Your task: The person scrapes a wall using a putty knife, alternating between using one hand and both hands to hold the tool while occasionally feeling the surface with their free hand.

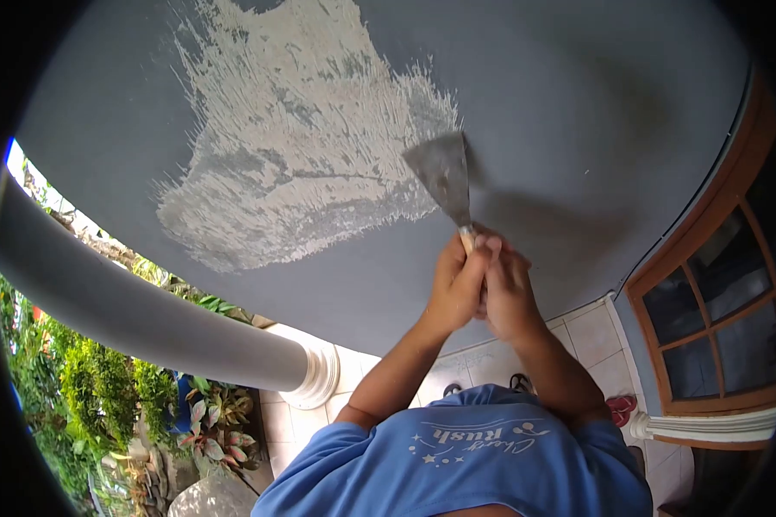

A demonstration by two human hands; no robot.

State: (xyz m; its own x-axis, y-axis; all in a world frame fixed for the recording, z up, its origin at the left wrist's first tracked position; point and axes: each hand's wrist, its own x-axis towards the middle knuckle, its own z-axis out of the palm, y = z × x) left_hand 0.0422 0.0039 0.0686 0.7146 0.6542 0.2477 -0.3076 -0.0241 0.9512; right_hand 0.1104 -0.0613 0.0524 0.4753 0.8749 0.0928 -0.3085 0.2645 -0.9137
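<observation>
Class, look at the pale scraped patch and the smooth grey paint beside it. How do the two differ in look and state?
The whitish, rough-edged scraped patch is pale with grey blotches; the smooth grey paint is darker and more even. The patch is covered in streaky marks, while the paint looks largely unmarked. Both belong to the same broad surface.

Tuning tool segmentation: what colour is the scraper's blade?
The blade is dull metallic grey, best seen in the head view.

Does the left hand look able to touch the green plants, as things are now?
Probably not: the left hand grips the scraper together with the right hand, and the grey column seems to stand between it and the green plants.
</observation>
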